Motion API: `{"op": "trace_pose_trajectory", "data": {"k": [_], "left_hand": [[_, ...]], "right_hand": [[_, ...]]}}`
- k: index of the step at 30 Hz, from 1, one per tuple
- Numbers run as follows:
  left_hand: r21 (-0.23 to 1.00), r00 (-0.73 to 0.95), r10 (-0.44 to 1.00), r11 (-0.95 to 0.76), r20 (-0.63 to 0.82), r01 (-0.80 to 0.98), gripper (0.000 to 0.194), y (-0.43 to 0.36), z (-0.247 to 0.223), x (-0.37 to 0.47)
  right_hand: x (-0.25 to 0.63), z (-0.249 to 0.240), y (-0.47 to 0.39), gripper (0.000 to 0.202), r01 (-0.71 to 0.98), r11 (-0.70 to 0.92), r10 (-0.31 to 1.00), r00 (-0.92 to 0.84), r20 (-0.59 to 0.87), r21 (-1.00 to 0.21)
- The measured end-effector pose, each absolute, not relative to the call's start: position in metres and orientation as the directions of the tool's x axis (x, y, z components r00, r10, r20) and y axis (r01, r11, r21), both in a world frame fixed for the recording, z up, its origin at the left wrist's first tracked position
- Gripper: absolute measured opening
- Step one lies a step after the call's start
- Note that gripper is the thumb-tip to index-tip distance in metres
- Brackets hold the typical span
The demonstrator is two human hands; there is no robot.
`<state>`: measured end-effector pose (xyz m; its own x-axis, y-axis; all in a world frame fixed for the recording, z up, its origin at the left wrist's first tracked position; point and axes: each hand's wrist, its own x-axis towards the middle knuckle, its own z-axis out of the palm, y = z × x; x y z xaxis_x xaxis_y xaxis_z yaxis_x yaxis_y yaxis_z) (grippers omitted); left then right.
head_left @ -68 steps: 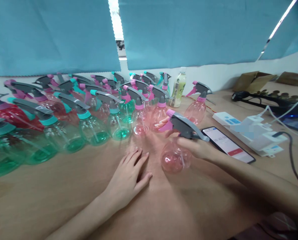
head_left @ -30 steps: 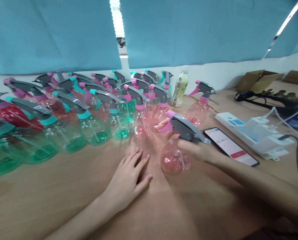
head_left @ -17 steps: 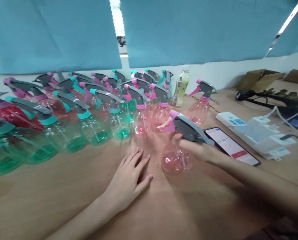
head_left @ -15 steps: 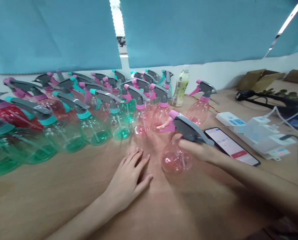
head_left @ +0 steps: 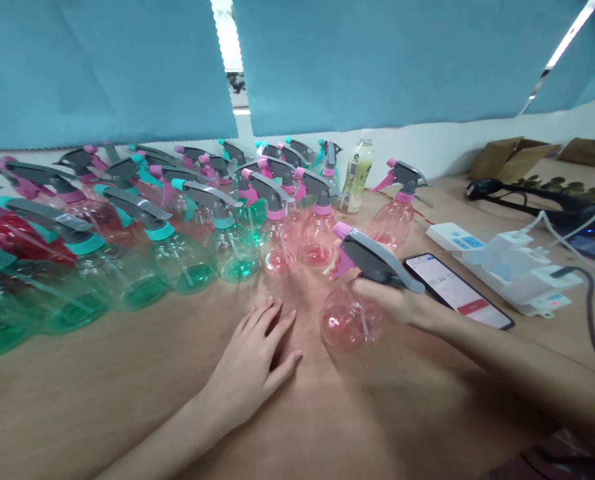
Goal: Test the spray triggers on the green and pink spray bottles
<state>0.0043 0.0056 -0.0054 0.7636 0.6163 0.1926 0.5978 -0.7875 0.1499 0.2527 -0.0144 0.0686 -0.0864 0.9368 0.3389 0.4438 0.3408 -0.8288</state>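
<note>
The nearest spray bottle (head_left: 344, 323) is translucent pink, its head (head_left: 377, 259) grey and nozzle (head_left: 342, 231) pink; green bottles (head_left: 183, 263) at left wear teal collars (head_left: 160, 231); tan counter (head_left: 127, 380), blue curtain (head_left: 107, 67), white power strip (head_left: 490, 263)

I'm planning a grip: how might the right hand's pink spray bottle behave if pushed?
The pink spray bottle might tip if pushed high, given its bulky gray head. Its glossy, rounded sides may feel slippery; their see-through plastic suggests low weight.

open tabletop (head_left: 102, 387) at front, spray bottles (head_left: 184, 263) crowding far left, phone (head_left: 458, 291) and power strip (head_left: 497, 260) blocking right
</note>
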Motion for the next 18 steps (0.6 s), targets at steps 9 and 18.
{"op": "trace_pose_trajectory", "data": {"k": [9, 18], "left_hand": [[0.157, 0.759, 0.620, -0.785, 0.199, 0.599, 0.049, 0.006, -0.005, 0.004], [0.136, 0.768, 0.611, -0.792, 0.191, 0.596, 0.050, 0.006, -0.006, 0.004]], "right_hand": [[0.248, 0.075, -0.013, 0.001, 0.421, 0.334, 0.939, -0.069, 0.338, -0.843], [0.244, 0.077, -0.014, 0.049, 0.447, 0.344, 0.931, -0.049, 0.362, -0.826]]}}
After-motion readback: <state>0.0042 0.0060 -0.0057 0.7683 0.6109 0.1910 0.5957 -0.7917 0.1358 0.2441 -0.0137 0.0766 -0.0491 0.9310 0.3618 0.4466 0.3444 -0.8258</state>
